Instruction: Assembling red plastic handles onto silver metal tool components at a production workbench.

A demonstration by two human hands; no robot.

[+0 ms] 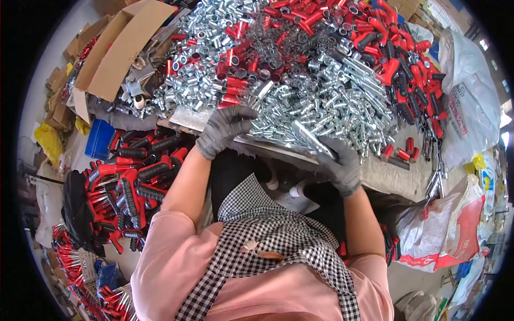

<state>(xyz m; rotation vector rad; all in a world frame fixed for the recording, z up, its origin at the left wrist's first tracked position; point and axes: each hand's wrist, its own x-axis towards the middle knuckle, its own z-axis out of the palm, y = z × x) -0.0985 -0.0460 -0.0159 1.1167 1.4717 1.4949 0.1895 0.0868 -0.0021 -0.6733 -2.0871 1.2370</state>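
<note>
Heaped across the tabletop (385,174), metal sleeves (300,101) are glinting; right hand (340,166) is gripping a steel rod (313,139), left hand (225,128) fingers are curling loosely, empty.

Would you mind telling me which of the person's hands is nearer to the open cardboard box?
Left. The left hand rests at the near edge of the metal parts pile, right of the cardboard box. The right hand, gripping a long metal piece, is farther right.

Two gloved hands were over the tabletop (391,176), the left hand (224,128) and the right hand (340,163). One open cardboard box (115,53) sat there. Silver tubes (321,107) and red caps (235,85) were beyond counting. Three red caps (404,150) stood apart. Two white sacks (455,96) were there.
</note>
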